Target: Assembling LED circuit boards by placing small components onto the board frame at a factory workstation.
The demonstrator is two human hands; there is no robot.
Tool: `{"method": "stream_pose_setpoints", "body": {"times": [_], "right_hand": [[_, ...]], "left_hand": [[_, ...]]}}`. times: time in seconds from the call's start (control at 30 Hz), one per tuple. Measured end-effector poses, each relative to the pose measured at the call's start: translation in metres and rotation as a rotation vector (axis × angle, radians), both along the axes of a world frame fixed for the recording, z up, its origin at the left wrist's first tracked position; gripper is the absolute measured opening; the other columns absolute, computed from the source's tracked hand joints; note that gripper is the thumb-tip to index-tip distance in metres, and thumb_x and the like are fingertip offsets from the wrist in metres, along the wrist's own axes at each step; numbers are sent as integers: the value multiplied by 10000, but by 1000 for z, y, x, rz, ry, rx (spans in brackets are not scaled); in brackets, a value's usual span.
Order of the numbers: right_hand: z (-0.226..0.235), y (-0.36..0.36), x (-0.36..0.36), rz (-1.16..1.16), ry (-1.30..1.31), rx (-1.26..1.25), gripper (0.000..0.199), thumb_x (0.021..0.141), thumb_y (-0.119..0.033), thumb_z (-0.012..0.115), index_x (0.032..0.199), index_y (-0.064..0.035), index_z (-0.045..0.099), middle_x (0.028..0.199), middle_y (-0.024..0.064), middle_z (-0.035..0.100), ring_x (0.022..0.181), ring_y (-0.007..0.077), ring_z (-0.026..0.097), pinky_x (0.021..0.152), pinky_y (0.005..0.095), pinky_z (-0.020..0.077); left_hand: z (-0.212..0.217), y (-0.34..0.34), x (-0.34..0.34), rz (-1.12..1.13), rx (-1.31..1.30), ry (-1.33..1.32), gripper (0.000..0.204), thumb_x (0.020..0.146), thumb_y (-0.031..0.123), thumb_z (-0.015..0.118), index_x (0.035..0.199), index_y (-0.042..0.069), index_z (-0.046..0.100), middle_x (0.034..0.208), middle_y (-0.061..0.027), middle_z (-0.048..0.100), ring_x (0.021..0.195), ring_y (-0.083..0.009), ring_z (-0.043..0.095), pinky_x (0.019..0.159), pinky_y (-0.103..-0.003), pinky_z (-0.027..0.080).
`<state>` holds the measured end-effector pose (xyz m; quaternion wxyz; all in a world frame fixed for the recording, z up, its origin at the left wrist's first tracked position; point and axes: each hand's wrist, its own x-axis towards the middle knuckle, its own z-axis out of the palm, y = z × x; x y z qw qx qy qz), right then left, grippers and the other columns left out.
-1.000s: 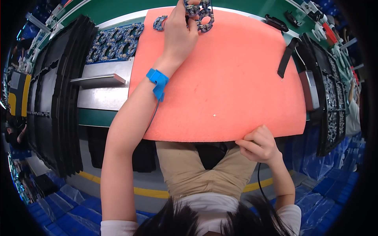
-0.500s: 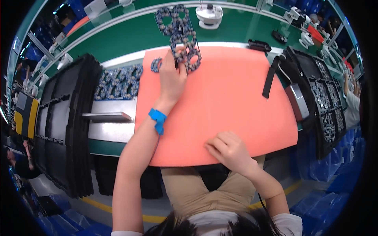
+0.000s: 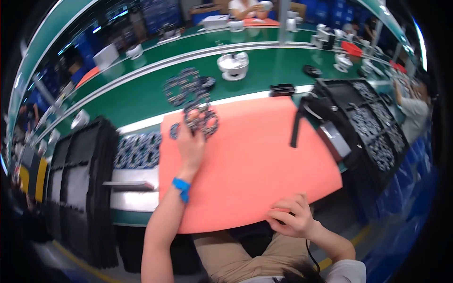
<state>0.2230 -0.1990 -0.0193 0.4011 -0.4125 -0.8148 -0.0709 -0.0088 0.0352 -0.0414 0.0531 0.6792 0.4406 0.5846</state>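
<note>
My left hand point(image 3: 191, 147), a blue band around its wrist, is closed on the lower part of a circuit board panel point(image 3: 207, 118) made of joined ring-shaped boards. The panel is raised over the far left of the orange mat point(image 3: 245, 165), and its top reaches out above the green bench. A small ring-shaped board piece point(image 3: 174, 130) shows just left of my fingers; whether it is joined to the panel I cannot tell. My right hand point(image 3: 292, 217) is at the mat's near edge, fingers loosely curled, a gap beside the thumb and nothing visible in it.
More ring board panels point(image 3: 138, 150) lie left of the mat, above a metal plate point(image 3: 134, 193). Stacked black trays point(image 3: 71, 184) stand at far left. To the right are a black strap point(image 3: 296, 127), a grey box point(image 3: 335, 139) and a tray of parts point(image 3: 365, 120). A white device point(image 3: 233, 65) stands beyond.
My view has tilted up, so the bench appears lower. My right hand has moved right and toward the mat's near edge. My left hand still holds the panel.
</note>
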Motion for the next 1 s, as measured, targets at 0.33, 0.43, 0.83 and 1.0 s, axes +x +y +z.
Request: {"method": "stream_pose_setpoints", "body": {"times": [0.33,0.43,0.83,1.0], "right_hand": [[147,-20,-68,-100,585,693,88,842,-265,556,807,-303,628,861,-215,591,819,-19,490,830,349,365],[152,-24,-75,-230,636,667,99,836,-244,561,781,-298,624,863,-219,595,825,-30,493,830,347,362],[146,-1,-74,-17,528,846,198,832,-120,604,772,-307,579,720,-229,534,727,-92,503,771,264,305],[152,5,-89,-59,636,1015,203,825,-105,650,785,-285,565,732,-224,536,743,-80,503,788,257,264]], "left_hand": [[2,2,-5,-186,-117,-148,334,887,-108,472,1194,22,494,928,-43,582,867,-117,611,766,-245,486],[4,2,2,-190,-107,-133,316,891,-98,475,1184,18,495,960,-57,589,874,-124,621,765,-250,490],[1,1,-4,-218,-103,-163,418,843,-156,477,1222,20,504,918,-57,585,837,-130,589,754,-253,496],[7,1,3,-240,-61,-161,407,844,-148,465,1215,15,508,888,-48,564,796,-121,569,738,-248,490]]}}
